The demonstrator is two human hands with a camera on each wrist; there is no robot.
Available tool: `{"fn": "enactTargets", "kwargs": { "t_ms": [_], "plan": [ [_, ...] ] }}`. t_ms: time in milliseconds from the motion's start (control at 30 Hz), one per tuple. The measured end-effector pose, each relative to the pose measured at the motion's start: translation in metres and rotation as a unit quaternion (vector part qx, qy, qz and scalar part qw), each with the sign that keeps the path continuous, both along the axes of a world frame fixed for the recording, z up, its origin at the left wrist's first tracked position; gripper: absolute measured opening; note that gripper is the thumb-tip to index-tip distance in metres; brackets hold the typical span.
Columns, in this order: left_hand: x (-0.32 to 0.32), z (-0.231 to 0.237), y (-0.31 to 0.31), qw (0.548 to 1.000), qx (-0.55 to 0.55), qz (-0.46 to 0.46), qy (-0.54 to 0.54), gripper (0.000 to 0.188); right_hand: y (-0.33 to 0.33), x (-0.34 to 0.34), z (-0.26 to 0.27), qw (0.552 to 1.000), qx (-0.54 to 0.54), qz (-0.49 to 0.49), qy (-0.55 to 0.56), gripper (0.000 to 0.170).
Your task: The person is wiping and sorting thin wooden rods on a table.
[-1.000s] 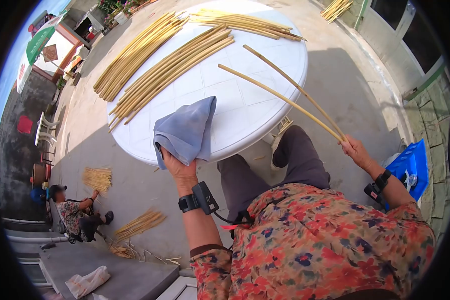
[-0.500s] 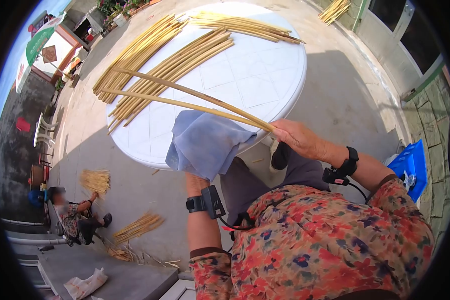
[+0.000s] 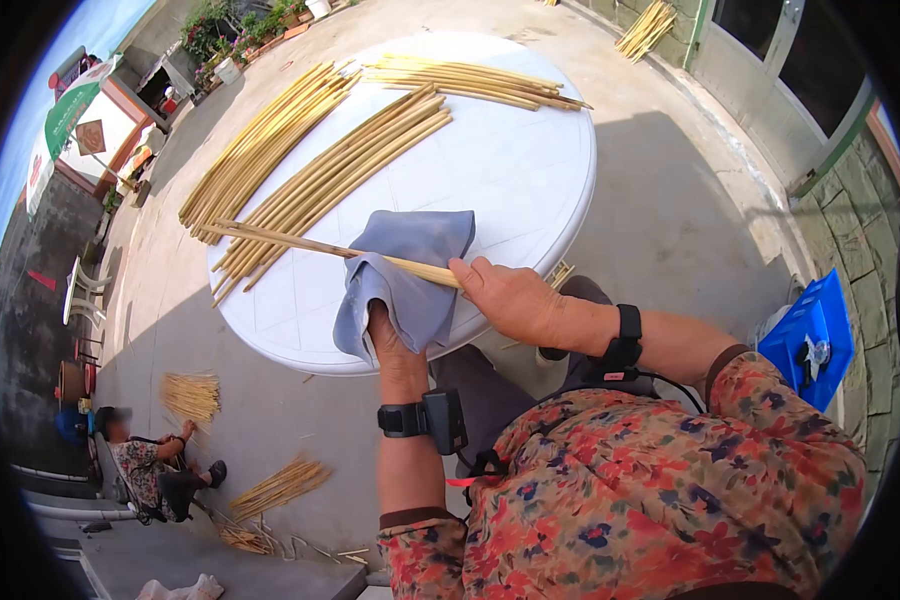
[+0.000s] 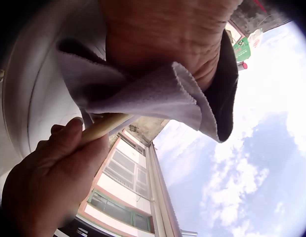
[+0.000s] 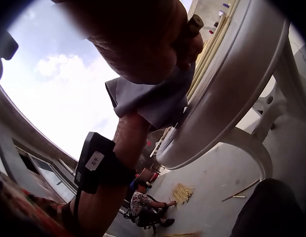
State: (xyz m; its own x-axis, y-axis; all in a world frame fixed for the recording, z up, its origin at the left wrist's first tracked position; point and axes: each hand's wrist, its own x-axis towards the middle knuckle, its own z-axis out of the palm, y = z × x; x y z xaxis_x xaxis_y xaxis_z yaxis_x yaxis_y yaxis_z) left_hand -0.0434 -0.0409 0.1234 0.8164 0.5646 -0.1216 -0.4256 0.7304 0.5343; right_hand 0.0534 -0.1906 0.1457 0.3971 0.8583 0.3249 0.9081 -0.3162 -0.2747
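My right hand (image 3: 515,303) grips the near ends of two thin tan sticks (image 3: 315,243), whose far ends point left across the table. A blue-grey cloth (image 3: 395,295) is folded about the sticks just left of that hand. My left hand (image 3: 395,340) holds the cloth from below, its fingers mostly hidden inside the folds. In the left wrist view, a stick (image 4: 101,128) runs from the right hand's fingers into the cloth. The right wrist view shows a cut stick end (image 5: 195,22) poking out of the right fist.
On the white round table (image 3: 510,190) lie three groups of similar sticks, one a left bundle (image 3: 260,150). A blue crate (image 3: 810,340) stands at the right. Another person (image 3: 155,460) sits at lower left near straw-coloured bundles (image 3: 190,396) on the ground.
My right hand has swung the two sticks from the right side over the table to the left and onto the cloth. The cloth now folds around them in my left hand.
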Motion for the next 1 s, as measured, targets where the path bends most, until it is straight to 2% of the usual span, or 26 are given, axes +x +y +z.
{"fn": "enactTargets", "kwargs": {
  "t_ms": [33, 100, 133, 167, 233, 267, 333, 400, 433, 467, 500, 600, 633, 700, 800, 1000],
  "plan": [
    [0.008, 0.004, -0.006, 1.000, 0.000, -0.001, 0.000, 0.043, 0.002, -0.002, -0.001, 1.000, 0.000, -0.001, 0.000, 0.033],
    [0.029, 0.010, -0.018, 0.982, 0.154, 0.068, 0.082, 0.041, 0.005, -0.008, -0.005, 0.999, -0.034, -0.001, -0.013, 0.034],
    [0.048, -0.003, -0.010, 0.988, 0.074, 0.123, 0.051, 0.039, 0.006, -0.011, -0.007, 0.999, -0.033, 0.000, -0.013, 0.034],
    [0.051, -0.017, -0.006, 0.988, 0.075, 0.124, 0.050, 0.039, 0.005, -0.013, -0.008, 0.999, -0.043, 0.010, 0.012, 0.034],
    [0.052, -0.012, -0.010, 0.991, 0.025, 0.107, 0.074, 0.031, 0.005, -0.014, -0.011, 0.998, -0.051, 0.024, 0.037, 0.034],
    [0.048, -0.010, -0.010, 0.991, 0.073, 0.077, 0.077, 0.033, 0.002, -0.014, -0.013, 0.997, -0.028, 0.029, 0.067, 0.032],
    [0.046, -0.020, -0.007, 0.993, 0.082, 0.069, 0.041, 0.034, -0.002, -0.012, -0.015, 0.995, -0.002, 0.038, 0.096, 0.031],
    [0.044, -0.024, -0.005, 0.994, 0.092, 0.060, 0.004, 0.034, -0.004, -0.006, -0.013, 0.967, 0.018, 0.030, 0.252, 0.031],
    [0.042, -0.024, -0.004, 0.994, 0.093, 0.053, 0.011, 0.034, -0.004, -0.005, -0.009, 0.967, 0.019, 0.033, 0.253, 0.031],
    [0.040, -0.024, -0.004, 0.994, 0.094, 0.046, 0.018, 0.034, -0.005, -0.005, -0.003, 0.913, -0.008, 0.030, 0.406, 0.031],
    [0.039, -0.023, -0.003, 0.994, 0.095, 0.049, 0.020, 0.034, -0.007, -0.006, 0.001, 0.836, -0.035, 0.026, 0.548, 0.031],
    [0.038, -0.027, 0.001, 0.996, 0.080, 0.038, 0.006, 0.033, -0.009, -0.009, 0.001, 0.831, -0.021, 0.018, 0.555, 0.028],
    [0.039, -0.033, 0.003, 0.996, 0.080, 0.038, -0.029, 0.032, -0.009, -0.009, -0.003, 0.831, -0.023, 0.020, 0.555, 0.028],
    [0.038, -0.036, 0.005, 0.994, 0.082, 0.039, -0.064, 0.031, -0.012, -0.008, -0.019, 0.910, 0.057, 0.048, 0.407, 0.022],
    [0.042, -0.032, -0.001, 0.994, 0.060, 0.089, -0.035, 0.029, -0.021, -0.008, -0.026, 0.928, 0.026, 0.035, 0.371, 0.020],
    [0.052, -0.037, -0.005, 0.999, -0.009, 0.054, -0.003, 0.034, -0.034, -0.007, -0.022, 0.918, 0.026, 0.035, 0.395, 0.020]
  ]
}}
